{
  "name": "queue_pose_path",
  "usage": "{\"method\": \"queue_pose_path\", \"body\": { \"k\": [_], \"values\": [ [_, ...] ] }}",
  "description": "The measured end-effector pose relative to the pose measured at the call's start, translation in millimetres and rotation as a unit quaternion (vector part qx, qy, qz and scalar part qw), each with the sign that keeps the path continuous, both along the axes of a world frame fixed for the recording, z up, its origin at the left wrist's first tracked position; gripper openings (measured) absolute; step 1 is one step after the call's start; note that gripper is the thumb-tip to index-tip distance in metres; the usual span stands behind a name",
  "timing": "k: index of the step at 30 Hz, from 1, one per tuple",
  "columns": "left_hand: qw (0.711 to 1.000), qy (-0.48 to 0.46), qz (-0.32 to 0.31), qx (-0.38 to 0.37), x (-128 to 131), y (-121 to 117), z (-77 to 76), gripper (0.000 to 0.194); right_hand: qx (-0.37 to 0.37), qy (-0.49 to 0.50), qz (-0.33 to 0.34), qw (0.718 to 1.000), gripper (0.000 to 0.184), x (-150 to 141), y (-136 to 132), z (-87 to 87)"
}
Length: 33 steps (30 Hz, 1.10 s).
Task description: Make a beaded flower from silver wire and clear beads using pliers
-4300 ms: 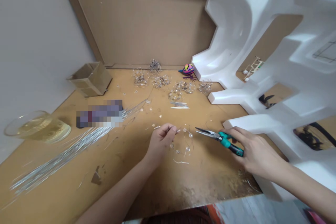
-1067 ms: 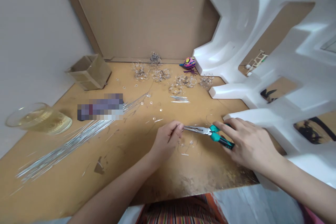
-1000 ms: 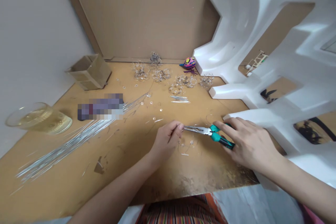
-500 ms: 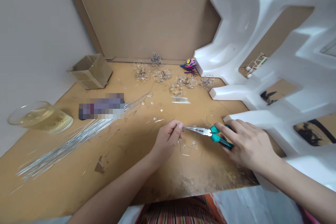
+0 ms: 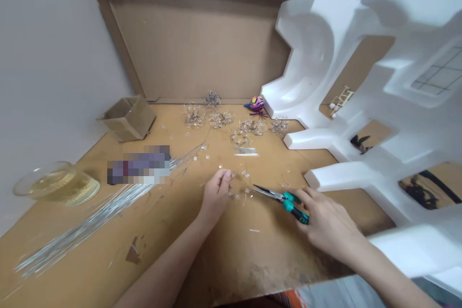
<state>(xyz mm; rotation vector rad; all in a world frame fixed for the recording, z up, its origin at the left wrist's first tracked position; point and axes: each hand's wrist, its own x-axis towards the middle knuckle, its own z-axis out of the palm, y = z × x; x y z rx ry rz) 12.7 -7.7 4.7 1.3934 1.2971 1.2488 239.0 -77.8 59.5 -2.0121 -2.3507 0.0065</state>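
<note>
My left hand pinches a thin wire loop strung with clear beads between thumb and fingers. The loop hangs out to the right of the fingertips, and its wire is hard to make out. My right hand is wrapped around the green and black handles of long-nose pliers. Their jaws are slightly apart, point left, and lie just right of the beads, with nothing visible between them. A short piece of wire lies on the board below.
Several beaded wire pieces sit at the back near a colourful ornament. Cut wires lie in the middle. Long wires, a cardboard box and a glass of yellowish liquid are leftward. White foam packing borders the right.
The pliers' jaws have come away from the left fingertips and parted. My left hand has shifted slightly left, with the beaded loop now spread out beside it. The view has tilted up.
</note>
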Motion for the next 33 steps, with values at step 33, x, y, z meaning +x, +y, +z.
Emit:
{"method": "queue_pose_path", "body": {
  "k": [33],
  "values": [
    [0.96,-0.219,-0.117,-0.126,4.5,-1.0,1.2,0.026,-0.322,0.713,0.042,0.622,0.036,-48.7,77.3,-28.5]
  ]
}}
